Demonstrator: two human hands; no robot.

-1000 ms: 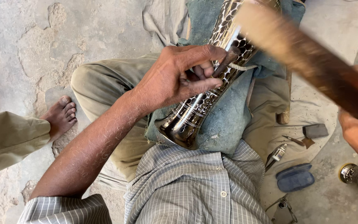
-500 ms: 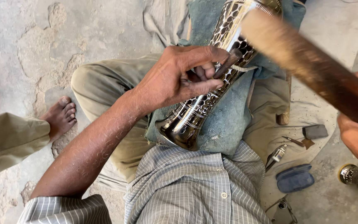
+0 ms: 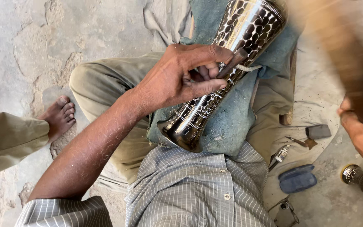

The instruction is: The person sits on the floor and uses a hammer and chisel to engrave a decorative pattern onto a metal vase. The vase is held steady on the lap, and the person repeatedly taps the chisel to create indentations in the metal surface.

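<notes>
While our left hand (image 3: pixel 177 82) pinches a small dark punch (image 3: pixel 232 63) against the patterned silver metal vase (image 3: pixel 227 67) on our lap, our right hand (image 3: pixel 360 134), gripping a blurred brown wooden mallet (image 3: pixel 341 54), has swung it higher than before.

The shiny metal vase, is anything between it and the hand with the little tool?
Only the small chisel: the left hand pinches it with its tip on the patterned metal vase. The blurred right hand stays off to the side.

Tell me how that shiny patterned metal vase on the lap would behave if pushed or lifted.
The metal vase looks rigid and polished, so probably slippery in bare hands. Round and lying on its side on the blue-green cloth, it would likely roll, though the cloth and the left hand steady it. Its flared shape suggests rolling in a curve.
</notes>
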